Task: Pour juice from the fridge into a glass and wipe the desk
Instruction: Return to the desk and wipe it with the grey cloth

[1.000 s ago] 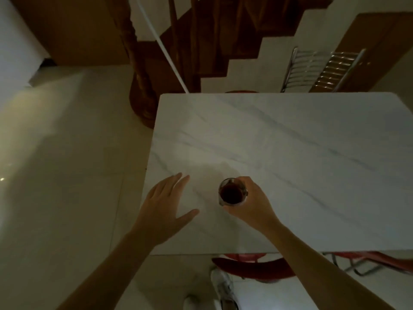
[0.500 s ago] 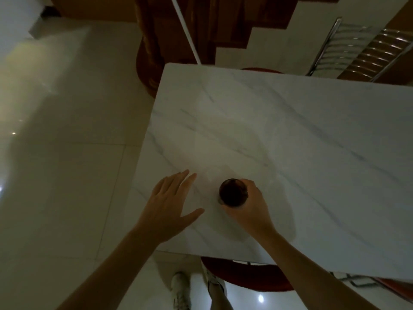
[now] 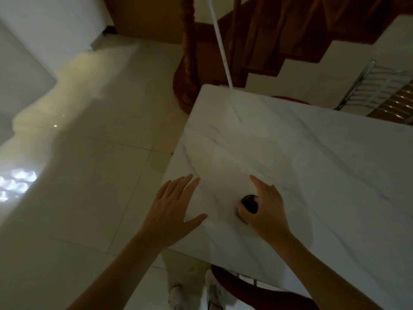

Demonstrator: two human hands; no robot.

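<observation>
A small glass [image 3: 249, 204] of dark juice stands on the white marble table [image 3: 312, 166], near its front left corner. My right hand [image 3: 267, 211] is beside the glass on the right. Its fingers are stretched out straight past the rim, and only the thumb lies against the glass's near left side. My left hand [image 3: 175, 209] hovers flat with spread fingers over the table's left edge, a hand's width left of the glass, holding nothing. No fridge, juice container or cloth is in view.
A red chair [image 3: 263, 294] is tucked under the table's near edge. A wooden stair post [image 3: 188, 63] and a white pole [image 3: 221, 41] rise behind the far left corner. A metal rack [image 3: 380, 86] is at the back right. Glossy tiled floor [image 3: 89, 153] lies to the left.
My right hand's fingers have unwrapped from the glass and straightened. The glass stays standing on the table. The view has swung left; my left hand has barely moved.
</observation>
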